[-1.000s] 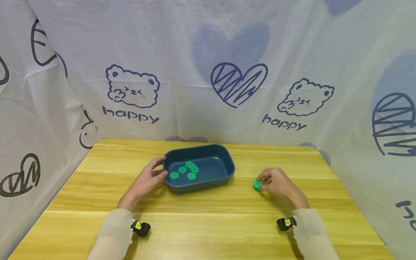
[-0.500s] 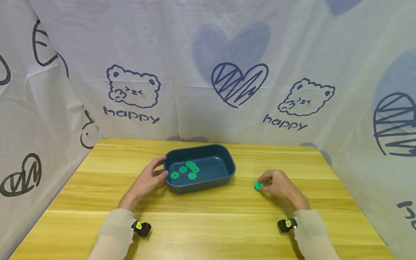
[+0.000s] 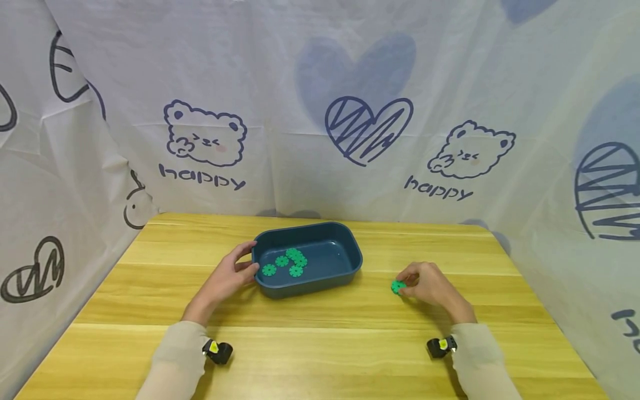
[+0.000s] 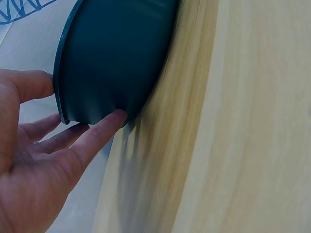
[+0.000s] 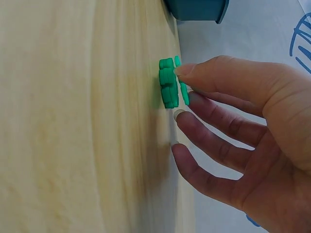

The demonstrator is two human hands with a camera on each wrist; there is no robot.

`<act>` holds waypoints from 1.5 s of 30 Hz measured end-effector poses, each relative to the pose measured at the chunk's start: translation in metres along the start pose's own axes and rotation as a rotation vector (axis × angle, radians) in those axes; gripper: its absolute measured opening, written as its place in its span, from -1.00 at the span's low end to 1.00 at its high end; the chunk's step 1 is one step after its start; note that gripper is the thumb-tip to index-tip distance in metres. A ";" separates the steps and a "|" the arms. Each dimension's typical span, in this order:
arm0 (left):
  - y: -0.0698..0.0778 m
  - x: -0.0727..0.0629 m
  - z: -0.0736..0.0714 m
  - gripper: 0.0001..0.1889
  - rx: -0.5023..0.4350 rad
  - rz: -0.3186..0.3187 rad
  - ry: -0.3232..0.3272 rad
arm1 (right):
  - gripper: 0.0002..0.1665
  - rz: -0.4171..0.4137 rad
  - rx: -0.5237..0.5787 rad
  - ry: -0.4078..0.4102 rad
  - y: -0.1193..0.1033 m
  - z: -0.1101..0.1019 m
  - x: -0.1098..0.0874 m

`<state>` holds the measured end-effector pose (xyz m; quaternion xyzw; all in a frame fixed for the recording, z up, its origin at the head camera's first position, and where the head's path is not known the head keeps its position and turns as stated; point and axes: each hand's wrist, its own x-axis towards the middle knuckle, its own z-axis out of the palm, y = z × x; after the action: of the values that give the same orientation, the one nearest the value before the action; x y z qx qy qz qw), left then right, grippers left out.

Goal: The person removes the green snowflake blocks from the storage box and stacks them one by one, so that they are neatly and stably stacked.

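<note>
On grained wood [image 3: 320,355], notched discs [image 5: 168,87], rounded bin [image 3: 312,285]

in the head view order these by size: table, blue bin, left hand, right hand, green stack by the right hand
Largest to smallest:
1. Table
2. Blue bin
3. Left hand and right hand: look alike, so unranked
4. Green stack, partly hidden

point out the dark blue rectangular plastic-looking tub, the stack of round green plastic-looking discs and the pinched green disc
Dark blue tub [image 3: 312,285], head view: near outer wall.
Green disc stack [image 5: 167,83], right wrist view: middle of its side.
Pinched green disc [image 5: 184,91], right wrist view: exposed edge.
</note>
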<state>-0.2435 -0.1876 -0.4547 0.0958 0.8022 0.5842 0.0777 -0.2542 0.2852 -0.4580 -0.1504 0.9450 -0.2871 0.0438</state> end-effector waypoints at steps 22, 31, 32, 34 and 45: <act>-0.001 0.001 -0.001 -0.36 0.001 0.007 0.000 | -0.76 -0.007 0.011 -0.002 0.000 0.000 0.001; -0.003 0.001 -0.001 -0.36 0.013 0.013 0.000 | -0.76 -0.006 0.004 -0.001 0.002 0.001 0.001; -0.003 0.001 -0.001 -0.36 0.015 0.013 0.000 | -0.77 -0.002 0.005 0.000 0.002 0.002 0.002; -0.003 0.001 -0.001 -0.35 0.015 0.014 0.000 | -0.77 -0.008 0.003 0.000 0.002 0.002 0.001; -0.003 0.001 0.000 -0.36 0.015 0.012 0.005 | -0.76 -0.002 0.002 -0.002 0.004 0.002 0.001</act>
<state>-0.2444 -0.1887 -0.4576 0.0996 0.8060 0.5790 0.0716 -0.2559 0.2869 -0.4622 -0.1518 0.9445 -0.2879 0.0446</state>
